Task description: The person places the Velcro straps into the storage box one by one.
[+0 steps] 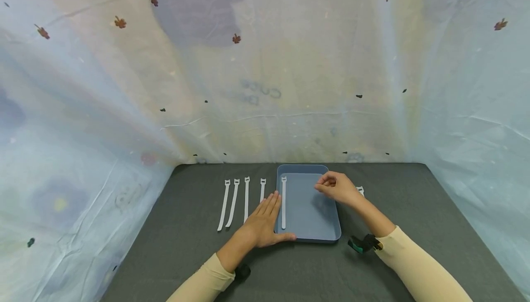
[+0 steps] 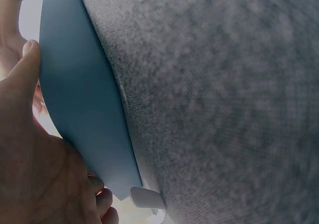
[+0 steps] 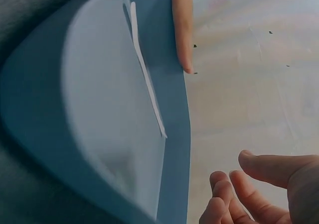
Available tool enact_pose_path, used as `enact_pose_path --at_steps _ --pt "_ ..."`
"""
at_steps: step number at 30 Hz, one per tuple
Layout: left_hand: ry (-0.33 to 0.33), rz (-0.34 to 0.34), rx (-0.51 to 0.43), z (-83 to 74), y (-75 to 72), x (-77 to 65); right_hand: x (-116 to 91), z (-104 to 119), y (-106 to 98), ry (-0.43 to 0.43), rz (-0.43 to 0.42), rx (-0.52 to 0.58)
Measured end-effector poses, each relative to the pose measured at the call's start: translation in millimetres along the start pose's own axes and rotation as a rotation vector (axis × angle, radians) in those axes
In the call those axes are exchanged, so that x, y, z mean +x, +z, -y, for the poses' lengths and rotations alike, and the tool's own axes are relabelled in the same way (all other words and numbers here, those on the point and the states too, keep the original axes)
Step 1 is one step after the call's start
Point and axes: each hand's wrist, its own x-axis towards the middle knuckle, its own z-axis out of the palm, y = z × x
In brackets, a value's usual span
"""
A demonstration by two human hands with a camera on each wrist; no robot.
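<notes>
A shallow blue-grey tray (image 1: 308, 217) lies on the dark table. Inside it, near its left wall, one white strap with a slotted head (image 1: 283, 205) lies lengthwise, also seen as a thin white strap (image 3: 146, 84) in the right wrist view. My left hand (image 1: 265, 221) rests at the tray's near left corner, fingers straight along the left rim and thumb on the near rim. Over the tray's right side hovers my right hand (image 1: 338, 188). Its fingers are loosely bent with nothing between thumb and fingertips (image 3: 219, 176).
Several more white straps (image 1: 233, 203) lie side by side left of the tray, one partly behind the left hand. Another white strap head (image 1: 360, 190) shows beyond the right wrist. A patterned cloth (image 1: 290, 86) hangs behind the table and along its sides.
</notes>
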Motion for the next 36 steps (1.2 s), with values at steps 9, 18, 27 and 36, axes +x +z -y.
enact_pose_path --at_steps 9,18,27,36 --pt "0.0 -0.002 0.01 0.2 0.3 -0.7 -22 -16 -18 0.003 -0.035 -0.014" --pt "0.004 -0.005 0.015 -0.1 0.7 -0.8 -36 -34 -34 0.023 -0.059 -0.037" --pt "-0.001 0.003 0.003 -0.7 -0.5 -1.0 -53 -42 -47 0.033 -0.097 -0.089" --pt "0.001 0.003 0.009 -1.1 -2.4 -1.6 -62 -61 -57 0.054 -0.151 -0.151"
